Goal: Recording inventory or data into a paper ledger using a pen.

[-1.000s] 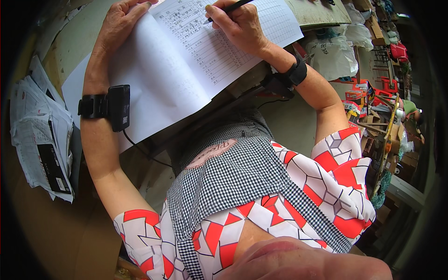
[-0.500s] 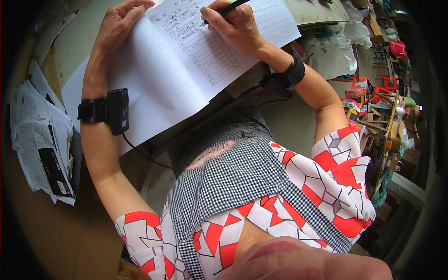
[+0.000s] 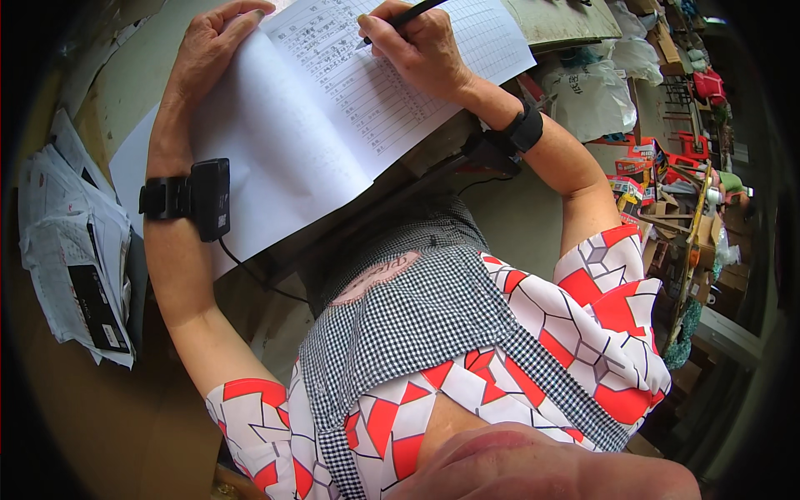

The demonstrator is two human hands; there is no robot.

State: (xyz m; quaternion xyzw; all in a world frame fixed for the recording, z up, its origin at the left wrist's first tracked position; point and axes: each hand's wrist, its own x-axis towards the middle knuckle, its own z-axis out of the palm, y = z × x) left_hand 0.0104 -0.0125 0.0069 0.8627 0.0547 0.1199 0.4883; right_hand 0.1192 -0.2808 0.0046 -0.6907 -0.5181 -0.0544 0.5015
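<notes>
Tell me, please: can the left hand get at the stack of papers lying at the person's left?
Probably yes. The left hand only rests flat on the open notebook, holding nothing, and nothing lies between it and the stack of papers.

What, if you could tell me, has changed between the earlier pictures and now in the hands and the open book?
Very little. The right hand, gripping the black pen, has crept slightly leftward along the ruled page of the open book. The left hand stays flat on the book's upper left corner, the book has not shifted, and the stack of papers at the left lies as before.
</notes>
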